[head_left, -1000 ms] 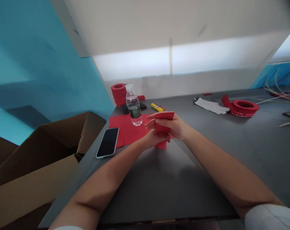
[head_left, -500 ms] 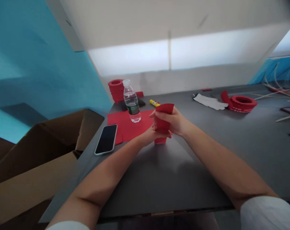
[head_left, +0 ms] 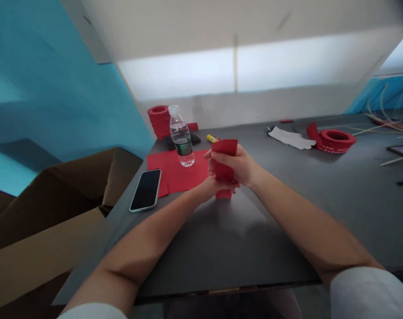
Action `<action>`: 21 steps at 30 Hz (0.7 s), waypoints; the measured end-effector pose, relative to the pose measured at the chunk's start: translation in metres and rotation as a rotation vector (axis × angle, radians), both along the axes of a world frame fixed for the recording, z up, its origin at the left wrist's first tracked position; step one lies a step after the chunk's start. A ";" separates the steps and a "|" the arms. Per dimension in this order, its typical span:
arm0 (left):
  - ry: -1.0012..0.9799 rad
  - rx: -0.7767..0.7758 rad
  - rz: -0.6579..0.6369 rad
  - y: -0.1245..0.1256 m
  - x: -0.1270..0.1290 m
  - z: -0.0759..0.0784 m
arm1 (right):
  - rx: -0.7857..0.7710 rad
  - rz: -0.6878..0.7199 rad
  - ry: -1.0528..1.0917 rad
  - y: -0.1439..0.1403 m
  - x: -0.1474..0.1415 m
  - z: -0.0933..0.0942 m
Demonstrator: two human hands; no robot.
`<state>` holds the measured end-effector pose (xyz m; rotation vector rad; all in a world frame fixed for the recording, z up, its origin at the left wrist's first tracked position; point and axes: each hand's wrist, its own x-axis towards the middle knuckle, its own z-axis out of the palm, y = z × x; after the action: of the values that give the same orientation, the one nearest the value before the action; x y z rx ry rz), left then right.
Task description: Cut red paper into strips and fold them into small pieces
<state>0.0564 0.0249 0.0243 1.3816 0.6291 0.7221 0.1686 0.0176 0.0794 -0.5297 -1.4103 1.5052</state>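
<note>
In the head view, the right hand (head_left: 244, 166) is holding a red strip (head_left: 224, 172) with bent fingers closed round it, and the left hand (head_left: 217, 186) is gripping it lower down, over the grey table (head_left: 228, 252). Behind, a plastic bottle (head_left: 181, 142) is holding clear liquid, while an open cardboard box (head_left: 44, 252) is sitting beside the table, too dark inside to tell.

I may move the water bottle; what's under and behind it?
The bottle stands on a red sheet, hiding the spot beneath. Behind it show a ribbed red stack and a dark object, partly covered; their hidden parts cannot be seen.
</note>
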 end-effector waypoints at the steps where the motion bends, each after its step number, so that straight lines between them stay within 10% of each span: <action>1: -0.007 -0.009 0.010 0.000 0.001 0.000 | -0.002 -0.005 -0.015 0.001 -0.001 -0.001; 21: 0.025 -0.032 0.014 -0.001 0.000 0.000 | -0.026 -0.025 0.010 0.002 -0.005 -0.004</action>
<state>0.0560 0.0238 0.0245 1.3596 0.6675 0.7039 0.1638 0.0193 0.0759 -0.5530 -1.3731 1.5055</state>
